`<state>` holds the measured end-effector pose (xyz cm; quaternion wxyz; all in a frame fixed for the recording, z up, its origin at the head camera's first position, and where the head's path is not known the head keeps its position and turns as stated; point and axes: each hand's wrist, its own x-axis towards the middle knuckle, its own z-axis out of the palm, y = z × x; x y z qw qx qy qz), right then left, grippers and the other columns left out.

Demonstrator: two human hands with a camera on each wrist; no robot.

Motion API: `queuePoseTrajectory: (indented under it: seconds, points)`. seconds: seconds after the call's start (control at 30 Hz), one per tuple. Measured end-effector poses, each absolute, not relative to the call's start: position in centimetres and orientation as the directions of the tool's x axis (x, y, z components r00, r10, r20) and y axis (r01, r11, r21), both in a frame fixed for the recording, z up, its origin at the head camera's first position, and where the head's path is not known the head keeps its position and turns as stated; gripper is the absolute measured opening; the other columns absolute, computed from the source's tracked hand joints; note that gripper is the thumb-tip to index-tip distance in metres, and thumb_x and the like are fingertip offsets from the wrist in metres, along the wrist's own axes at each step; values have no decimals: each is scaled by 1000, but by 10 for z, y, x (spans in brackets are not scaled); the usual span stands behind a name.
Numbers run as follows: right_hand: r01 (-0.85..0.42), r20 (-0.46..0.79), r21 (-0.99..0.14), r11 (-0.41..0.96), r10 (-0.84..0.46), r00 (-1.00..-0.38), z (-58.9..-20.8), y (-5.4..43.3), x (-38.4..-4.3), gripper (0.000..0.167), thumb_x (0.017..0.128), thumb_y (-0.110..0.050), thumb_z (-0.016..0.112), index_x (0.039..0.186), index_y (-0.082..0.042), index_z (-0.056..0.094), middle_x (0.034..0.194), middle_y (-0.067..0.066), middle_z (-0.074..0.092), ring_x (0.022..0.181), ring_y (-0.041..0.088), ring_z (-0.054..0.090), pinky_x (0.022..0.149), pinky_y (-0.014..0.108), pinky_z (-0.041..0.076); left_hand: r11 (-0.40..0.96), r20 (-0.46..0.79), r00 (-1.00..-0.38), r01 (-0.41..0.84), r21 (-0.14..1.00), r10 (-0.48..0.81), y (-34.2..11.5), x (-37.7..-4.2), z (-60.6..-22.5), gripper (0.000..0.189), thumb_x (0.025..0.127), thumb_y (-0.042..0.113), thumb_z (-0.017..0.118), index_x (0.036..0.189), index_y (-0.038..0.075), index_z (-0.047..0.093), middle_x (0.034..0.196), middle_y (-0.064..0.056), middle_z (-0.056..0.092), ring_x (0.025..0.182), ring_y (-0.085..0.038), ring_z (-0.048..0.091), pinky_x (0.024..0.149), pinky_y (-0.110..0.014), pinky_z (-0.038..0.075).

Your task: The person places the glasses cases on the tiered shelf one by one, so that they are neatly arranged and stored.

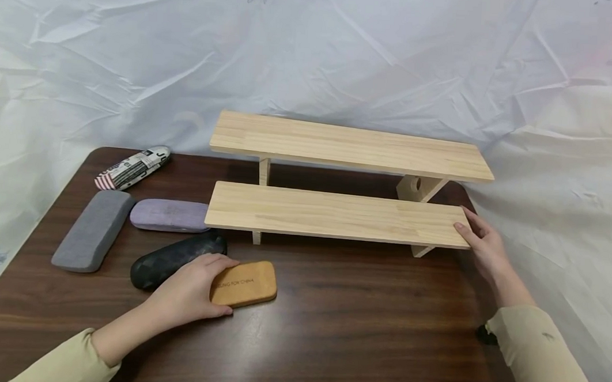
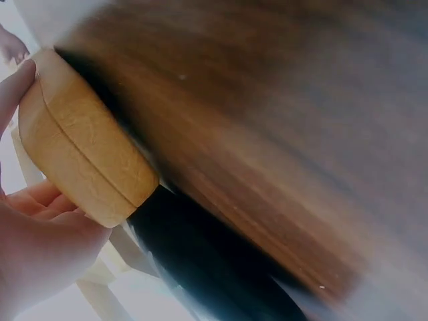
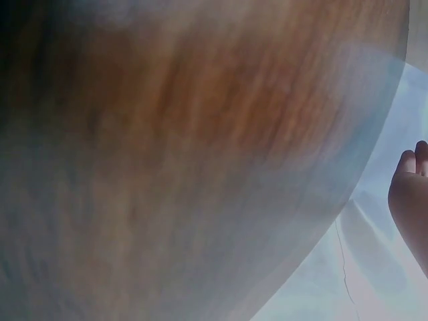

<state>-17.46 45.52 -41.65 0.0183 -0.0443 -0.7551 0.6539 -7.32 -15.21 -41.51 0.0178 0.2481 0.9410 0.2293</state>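
A tan glasses case with dark lettering on its lid lies at the middle front of the table. My left hand grips its left end, fingers on the far side and thumb on the near side. In the left wrist view, the seam along the edge of the case shows. At the right, my right hand holds the end of the lower board of a two-tier wooden shelf, thumb on top; its other fingers are partly hidden. The right wrist view shows only part of that hand.
Left of the shelf lie a black glasses case, a purple case, a grey case and a newsprint-patterned case. The dark wooden table meets white sheeting at the back and sides.
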Motion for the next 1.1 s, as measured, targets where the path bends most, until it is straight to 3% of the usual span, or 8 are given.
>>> queuePoseTrajectory:
  seconds: [0.3, 0.67, 1.1]
  points:
    - [58, -40, -981, 184, 101, -994, -414, 454, -174, 72, 106, -18, 67, 167, -7, 30, 149, 0, 50, 104, -10, 58, 84, 4, 51, 756, 119, -858, 499, 425, 500, -141, -72, -402, 81, 64, 31, 103, 133, 6, 69, 126, -7, 73, 118, -24, 69, 101, -48, 59]
    - [50, -36, -985, 162, 88, -996, -415, 454, -175, 74, 106, -14, 66, 167, -3, 26, 123, -21, 56, 100, -7, 60, 81, 7, 53, 711, 169, -829, 547, 441, 533, -130, -86, -362, 79, 68, 32, 100, 137, 8, 68, 129, -7, 72, 119, -23, 67, 99, -47, 59]
    - [50, -32, -979, 200, 94, -995, -414, 454, -174, 75, 106, -16, 67, 167, -1, 25, 148, -3, 51, 105, -10, 57, 84, 4, 51, 651, 226, -786, 607, 456, 575, -124, -141, -311, 77, 73, 28, 97, 140, 6, 67, 135, -14, 71, 126, -32, 66, 108, -52, 54]
